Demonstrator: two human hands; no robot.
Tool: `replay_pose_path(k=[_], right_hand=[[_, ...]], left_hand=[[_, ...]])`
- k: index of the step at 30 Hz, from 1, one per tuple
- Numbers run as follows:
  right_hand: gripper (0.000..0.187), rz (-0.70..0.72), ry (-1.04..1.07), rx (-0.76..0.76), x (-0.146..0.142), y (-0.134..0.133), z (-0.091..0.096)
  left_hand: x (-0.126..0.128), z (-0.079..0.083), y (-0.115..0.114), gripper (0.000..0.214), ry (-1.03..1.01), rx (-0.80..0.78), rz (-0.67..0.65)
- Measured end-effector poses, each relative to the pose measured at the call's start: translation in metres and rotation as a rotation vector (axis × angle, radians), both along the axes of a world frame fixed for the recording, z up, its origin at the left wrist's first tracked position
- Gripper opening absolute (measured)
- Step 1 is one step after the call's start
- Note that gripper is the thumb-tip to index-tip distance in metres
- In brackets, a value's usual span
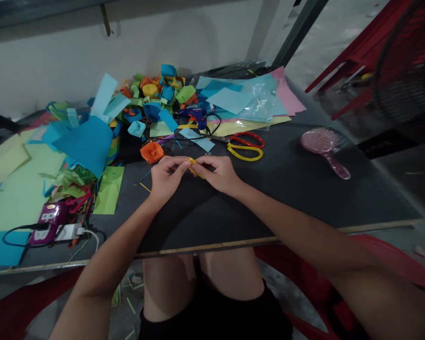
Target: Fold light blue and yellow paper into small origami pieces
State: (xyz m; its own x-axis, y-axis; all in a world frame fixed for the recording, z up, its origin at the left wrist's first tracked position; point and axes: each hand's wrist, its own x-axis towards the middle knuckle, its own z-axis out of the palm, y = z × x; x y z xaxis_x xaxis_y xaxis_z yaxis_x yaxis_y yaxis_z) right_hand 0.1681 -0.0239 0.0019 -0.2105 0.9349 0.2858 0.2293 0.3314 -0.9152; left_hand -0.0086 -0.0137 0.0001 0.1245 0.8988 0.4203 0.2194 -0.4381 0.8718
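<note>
Between my two hands, above the dark tabletop, is a small piece of yellow paper (192, 162). My left hand (166, 177) pinches it from the left with thumb and forefinger. From the other side my right hand (217, 174) grips the same piece, thumb on top. Most of the paper is hidden by my fingers, so its folds cannot be made out. An orange folded paper piece (152, 152) lies just beyond my left hand. Scissors (246, 147) with one red and one yellow handle rest beyond my right hand.
Folded paper pieces (150, 89) in several colours are heaped at the back. A blue glue gun (197, 114) lies before them. Paper sheets (233, 97) sit back right, a pink hairbrush (326, 145) at right. Left are a green paper (109, 191) and a purple device (49, 222) with cables.
</note>
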Motion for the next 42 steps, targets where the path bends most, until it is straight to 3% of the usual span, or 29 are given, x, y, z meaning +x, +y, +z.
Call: replay_pose_path(k=[4, 6, 11, 15, 20, 26, 29, 32, 34, 36, 38, 42], right_hand=[[0.046, 0.208, 0.302, -0.324, -0.002, -0.001, 0.003], [0.045, 0.273, 0.396, -0.424, -0.003, 0.0, 0.003], [0.044, 0.302, 0.471, -0.522, -0.004, 0.004, 0.0], [0.042, 0.296, 0.452, -0.514, -0.004, 0.003, 0.002], [0.037, 0.366, 0.474, -0.485, -0.001, 0.0, 0.005], [0.041, 0.465, 0.447, -0.585, 0.004, 0.001, 0.002], [0.044, 0.363, 0.33, -0.471, 0.005, 0.001, -0.002], [0.042, 0.074, 0.205, -0.114, 0.004, -0.001, -0.003], [0.041, -0.029, 0.189, 0.081, 0.005, -0.002, -0.003], [0.048, 0.03, 0.178, 0.181, 0.005, 0.0, -0.002], [0.044, 0.161, 0.149, 0.212, 0.006, 0.003, -0.001], [0.027, 0.262, 0.224, 0.101, 0.004, 0.009, -0.004]], left_hand=[[-0.004, -0.005, 0.007, 0.046, -0.214, -0.239, -0.343], [-0.004, -0.005, 0.008, 0.053, -0.229, -0.317, -0.437], [-0.003, -0.005, 0.005, 0.045, -0.247, -0.346, -0.405], [-0.002, -0.006, 0.005, 0.045, -0.279, -0.383, -0.384], [-0.002, -0.005, 0.006, 0.046, -0.288, -0.374, -0.431], [-0.003, -0.002, 0.003, 0.043, -0.26, -0.361, -0.496], [-0.003, -0.003, 0.003, 0.043, -0.282, -0.367, -0.495], [-0.004, -0.001, 0.004, 0.045, -0.297, -0.388, -0.466], [-0.005, 0.001, 0.004, 0.045, -0.288, -0.42, -0.479], [-0.007, 0.003, 0.003, 0.044, -0.283, -0.464, -0.52], [-0.008, 0.004, 0.003, 0.044, -0.266, -0.49, -0.56], [-0.008, 0.006, 0.003, 0.046, -0.157, -0.509, -0.605]])
